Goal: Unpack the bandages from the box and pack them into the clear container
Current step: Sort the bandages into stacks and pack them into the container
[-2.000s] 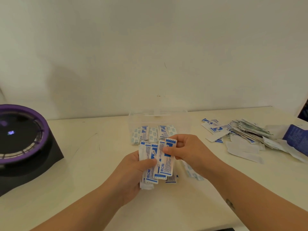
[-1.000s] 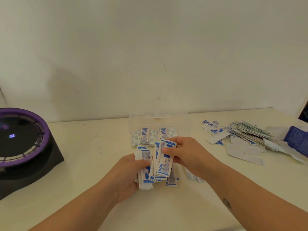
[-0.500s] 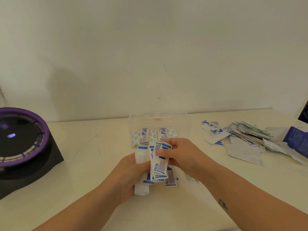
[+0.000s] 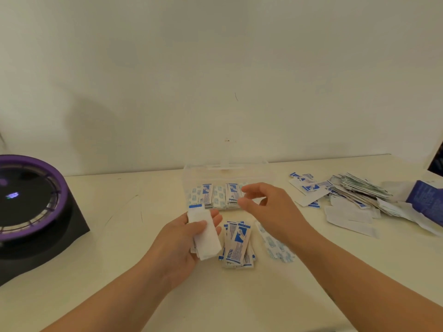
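The bundle that was gripped by both hands half a second ago is now split. A small stack of wrapped bandages [image 4: 206, 236], white backs up, is pinched in the left hand [image 4: 179, 248] between thumb and curled fingers. The right hand [image 4: 266, 207] has been lifted away and is held over the front edge of the clear container [image 4: 251, 173], its fingers spread loosely, with nothing in them. The rest of the bundle appears to have been left on the counter stack [image 4: 237, 246], which lies on the counter [image 4: 239, 300] just beside the left hand. From this it is judged that a batch is being sorted and squared before it is loaded, and that packing is only partly done.

Counted:
- One clear container is seen, open, behind the hands.
- One row of packed bandages [image 4: 218, 198] is seen inside it, about five packets wide; the depth cannot be told.
- Two stacks are seen outside it, one held and one on the counter.
- One loose strip [image 4: 275, 245] is seen right of the counter stack.
- One large unsorted heap [image 4: 354, 195] is seen far right, too jumbled to be counted.
- One blue box [image 4: 429, 202] is seen, beside that heap.
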